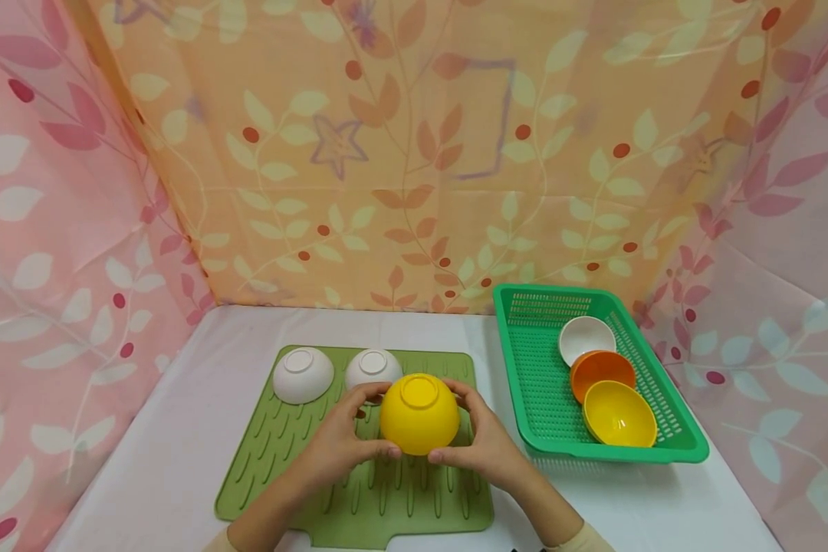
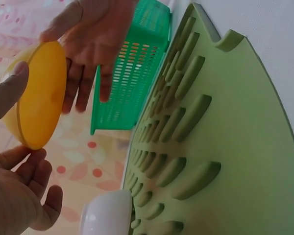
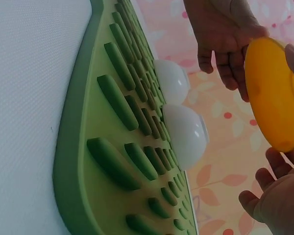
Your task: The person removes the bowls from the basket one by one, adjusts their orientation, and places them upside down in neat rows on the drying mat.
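Both hands hold a yellow bowl [image 1: 419, 418] upside down, above the green drying mat [image 1: 359, 491]. My left hand [image 1: 341, 441] grips its left side, thumb at the near rim and fingers behind. On the opposite side my right hand [image 1: 486, 441] grips it the same way. In the left wrist view the yellow bowl [image 2: 41, 98] is clearly raised off the mat. Two white bowls stand upside down on the mat's far part: one [image 1: 303, 376] at the left corner, the other [image 1: 372, 368] partly hidden behind the left hand and yellow bowl.
A green basket [image 1: 510, 368] stands on the right of the white table [image 1: 172, 406]. Inside it, a white bowl [image 1: 586, 341], an orange bowl [image 1: 603, 372] and another yellow bowl [image 1: 619, 414] lean together along its right side. Patterned cloth walls [image 1: 400, 153] enclose the table's back and sides.
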`<act>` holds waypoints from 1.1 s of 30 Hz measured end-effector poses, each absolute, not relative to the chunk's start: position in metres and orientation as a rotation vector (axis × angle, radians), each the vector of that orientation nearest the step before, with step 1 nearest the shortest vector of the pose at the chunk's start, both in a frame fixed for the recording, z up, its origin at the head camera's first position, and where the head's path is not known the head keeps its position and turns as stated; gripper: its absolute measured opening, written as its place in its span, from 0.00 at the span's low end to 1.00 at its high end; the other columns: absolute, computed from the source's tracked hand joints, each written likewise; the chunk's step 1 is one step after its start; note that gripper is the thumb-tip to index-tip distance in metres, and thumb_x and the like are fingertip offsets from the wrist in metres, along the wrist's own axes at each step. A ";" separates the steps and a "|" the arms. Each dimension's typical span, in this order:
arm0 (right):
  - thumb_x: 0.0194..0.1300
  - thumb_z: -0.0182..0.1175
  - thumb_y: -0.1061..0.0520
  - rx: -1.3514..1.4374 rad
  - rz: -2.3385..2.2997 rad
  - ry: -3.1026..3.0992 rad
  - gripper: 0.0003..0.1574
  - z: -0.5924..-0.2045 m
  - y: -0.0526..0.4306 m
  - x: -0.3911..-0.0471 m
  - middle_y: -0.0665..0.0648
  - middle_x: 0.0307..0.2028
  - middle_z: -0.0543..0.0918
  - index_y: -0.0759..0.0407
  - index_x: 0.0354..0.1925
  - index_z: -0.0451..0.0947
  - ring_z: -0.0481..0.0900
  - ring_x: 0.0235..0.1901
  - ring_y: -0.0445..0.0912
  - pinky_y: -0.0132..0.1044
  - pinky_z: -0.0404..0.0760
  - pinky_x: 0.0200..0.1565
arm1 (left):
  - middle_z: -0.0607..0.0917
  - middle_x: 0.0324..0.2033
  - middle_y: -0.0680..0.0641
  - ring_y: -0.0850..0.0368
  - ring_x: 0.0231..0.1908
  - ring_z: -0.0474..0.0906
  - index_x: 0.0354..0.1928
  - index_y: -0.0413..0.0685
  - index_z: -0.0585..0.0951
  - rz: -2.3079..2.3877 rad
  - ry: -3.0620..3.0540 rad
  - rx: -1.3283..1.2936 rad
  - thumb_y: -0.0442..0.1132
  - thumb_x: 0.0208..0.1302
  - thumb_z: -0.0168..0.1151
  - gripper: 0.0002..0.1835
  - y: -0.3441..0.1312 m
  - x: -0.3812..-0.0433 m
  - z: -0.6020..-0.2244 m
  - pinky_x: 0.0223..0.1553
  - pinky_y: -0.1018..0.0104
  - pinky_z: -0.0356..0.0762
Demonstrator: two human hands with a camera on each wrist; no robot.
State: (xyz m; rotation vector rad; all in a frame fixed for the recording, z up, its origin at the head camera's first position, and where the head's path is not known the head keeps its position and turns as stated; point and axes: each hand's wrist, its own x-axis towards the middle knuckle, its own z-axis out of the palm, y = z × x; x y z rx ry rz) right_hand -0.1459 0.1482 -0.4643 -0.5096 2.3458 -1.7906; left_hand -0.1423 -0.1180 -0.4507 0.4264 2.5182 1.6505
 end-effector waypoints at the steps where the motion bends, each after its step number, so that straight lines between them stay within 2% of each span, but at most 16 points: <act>1: 0.49 0.82 0.46 -0.519 -1.776 2.367 0.59 -0.465 0.148 -0.146 0.48 0.72 0.66 0.39 0.74 0.61 0.60 0.73 0.54 0.76 0.45 0.69 | 0.76 0.63 0.61 0.54 0.62 0.70 0.68 0.65 0.72 1.646 2.520 0.439 0.54 0.43 0.84 0.47 -0.118 -0.143 -0.451 0.62 0.42 0.67; 6: 0.48 0.83 0.46 -0.580 -1.727 2.458 0.60 -0.466 0.146 -0.146 0.48 0.72 0.64 0.37 0.73 0.62 0.59 0.74 0.55 0.75 0.50 0.69 | 0.74 0.65 0.61 0.56 0.63 0.70 0.70 0.67 0.71 1.607 2.548 0.500 0.55 0.44 0.84 0.48 -0.121 -0.145 -0.454 0.62 0.41 0.68; 16: 0.46 0.84 0.45 -0.538 -1.688 2.519 0.62 -0.475 0.144 -0.148 0.49 0.73 0.64 0.39 0.73 0.62 0.59 0.75 0.55 0.74 0.50 0.70 | 0.73 0.67 0.59 0.56 0.63 0.70 0.72 0.64 0.69 1.561 2.591 0.577 0.57 0.47 0.82 0.49 -0.124 -0.148 -0.463 0.62 0.41 0.69; 22: 0.46 0.84 0.45 -0.550 -1.658 2.543 0.62 -0.478 0.142 -0.149 0.50 0.73 0.63 0.37 0.74 0.62 0.58 0.75 0.56 0.73 0.52 0.70 | 0.72 0.67 0.57 0.52 0.65 0.68 0.71 0.65 0.70 1.536 2.616 0.585 0.55 0.46 0.84 0.48 -0.125 -0.148 -0.463 0.64 0.38 0.68; 27: 0.47 0.84 0.45 -0.514 -1.674 2.566 0.61 -0.480 0.141 -0.154 0.50 0.72 0.62 0.36 0.74 0.61 0.58 0.74 0.56 0.73 0.52 0.69 | 0.71 0.69 0.51 0.48 0.68 0.65 0.70 0.60 0.70 1.419 2.693 0.700 0.52 0.48 0.83 0.47 -0.125 -0.160 -0.456 0.64 0.38 0.69; 33: 0.46 0.83 0.41 -0.361 -1.701 2.601 0.64 -0.482 0.139 -0.163 0.49 0.73 0.61 0.38 0.75 0.60 0.57 0.75 0.55 0.72 0.51 0.71 | 0.73 0.67 0.48 0.45 0.67 0.65 0.70 0.52 0.71 1.239 2.747 0.906 0.52 0.49 0.83 0.47 -0.124 -0.192 -0.449 0.64 0.37 0.69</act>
